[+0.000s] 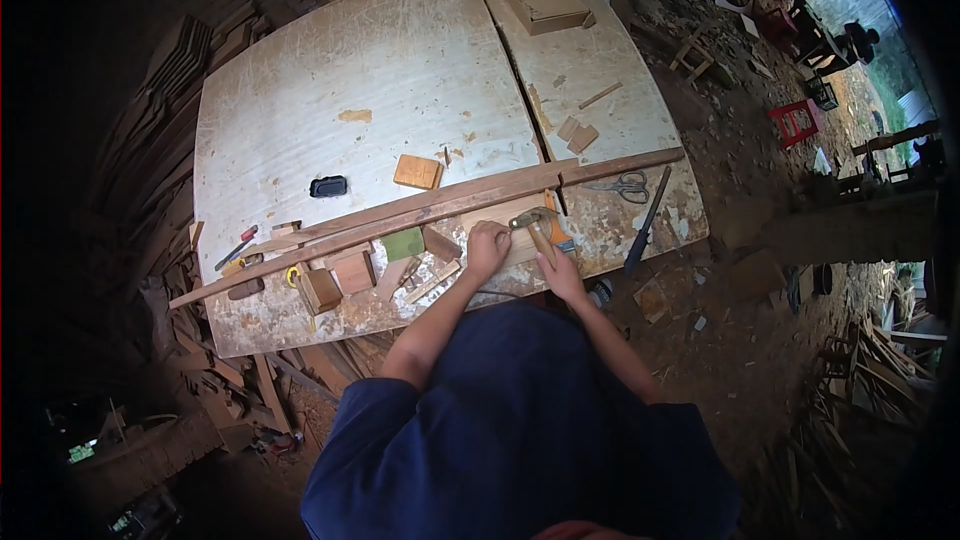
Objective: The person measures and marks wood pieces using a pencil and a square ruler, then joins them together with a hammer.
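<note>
My right hand [561, 274] is wrapped round the wooden handle of a hammer [543, 242]. The hammer's metal head is close beside the fingertips of my left hand [488, 246]. Those fingers are pinched together over a pale wooden board [519, 249], and whatever is between them is too small to make out. An orange-and-blue item [561, 237] lies partly behind the hammer. Left of my left hand are a brown wood block [441, 244] and a green sheet [404, 243].
Two long wood strips [400, 212] cross the worn worktable [290, 120]. Scissors [631, 187] and a dark-handled saw or file [640, 242] lie at right. Also on the table are an orange-yellow block [418, 171], a black tray [328, 186] and a cardboard box [540, 0]. Wood scraps cover the floor.
</note>
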